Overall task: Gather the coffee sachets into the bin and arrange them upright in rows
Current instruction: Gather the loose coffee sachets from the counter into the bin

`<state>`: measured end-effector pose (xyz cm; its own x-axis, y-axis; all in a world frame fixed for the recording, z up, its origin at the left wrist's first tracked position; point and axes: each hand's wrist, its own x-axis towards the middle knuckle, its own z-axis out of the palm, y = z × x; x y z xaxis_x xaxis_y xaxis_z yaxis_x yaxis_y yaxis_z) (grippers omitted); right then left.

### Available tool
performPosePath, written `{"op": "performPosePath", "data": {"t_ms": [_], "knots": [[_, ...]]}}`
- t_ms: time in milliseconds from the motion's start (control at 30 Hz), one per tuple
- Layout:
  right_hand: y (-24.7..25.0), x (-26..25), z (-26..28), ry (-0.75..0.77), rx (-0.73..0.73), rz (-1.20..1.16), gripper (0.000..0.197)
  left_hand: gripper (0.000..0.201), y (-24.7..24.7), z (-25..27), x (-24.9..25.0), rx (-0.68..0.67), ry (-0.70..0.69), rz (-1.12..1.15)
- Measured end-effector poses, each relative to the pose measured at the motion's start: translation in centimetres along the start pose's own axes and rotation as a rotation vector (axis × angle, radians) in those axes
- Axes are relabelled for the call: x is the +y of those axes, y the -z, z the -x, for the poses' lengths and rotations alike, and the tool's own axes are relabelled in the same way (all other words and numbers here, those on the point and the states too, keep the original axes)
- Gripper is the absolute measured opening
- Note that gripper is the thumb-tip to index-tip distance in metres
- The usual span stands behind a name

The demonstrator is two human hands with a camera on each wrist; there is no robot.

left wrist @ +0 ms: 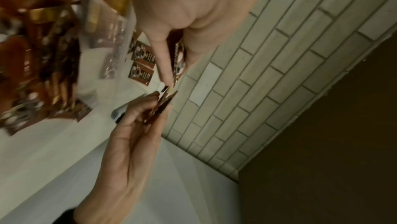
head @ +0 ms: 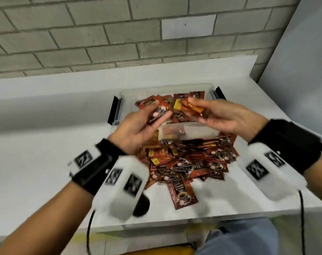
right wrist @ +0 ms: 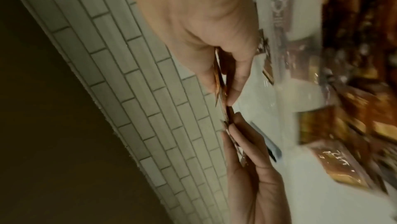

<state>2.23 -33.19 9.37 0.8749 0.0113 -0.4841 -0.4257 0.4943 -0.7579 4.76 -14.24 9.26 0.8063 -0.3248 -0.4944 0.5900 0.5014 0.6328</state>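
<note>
Gripping sachets (head: 157, 112) in left hand (head: 138, 129), right hand (head: 224, 115) pinching more, head view alone showing bin (head: 189, 133), table pile (head: 189, 162)

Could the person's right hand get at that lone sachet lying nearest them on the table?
Probably yes. That sachet lies face-up on the table at the pile's near edge, with nothing on top. But the right hand is up over the bin, its fingers already pinching sachets.
</note>
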Motion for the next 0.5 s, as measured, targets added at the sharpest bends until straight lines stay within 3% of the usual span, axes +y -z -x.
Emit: {"op": "performPosePath", "data": {"t_ms": [167,267,367,500], "knots": [[1.5,-0.8,-3.3,-0.016,0.090,0.132,0.052,0.035,-0.3,-4.6,1.3,-0.065,0.136,-0.127],[2.8,-0.8,-3.8,-0.028,0.122,0.147,0.033,0.052,0.9,-5.0,1.3,-0.040,0.140,-0.101],[3.6,-1.0,-2.8,-0.004,0.138,0.171,0.015,0.031,2.4,-3.5,1.6,-0.013,0.106,-0.120],[5.7,-0.8,0.2,0.000,0.130,0.189,0.017,0.014,7.4,-0.7,1.9,0.109,-0.002,-0.284]]}}
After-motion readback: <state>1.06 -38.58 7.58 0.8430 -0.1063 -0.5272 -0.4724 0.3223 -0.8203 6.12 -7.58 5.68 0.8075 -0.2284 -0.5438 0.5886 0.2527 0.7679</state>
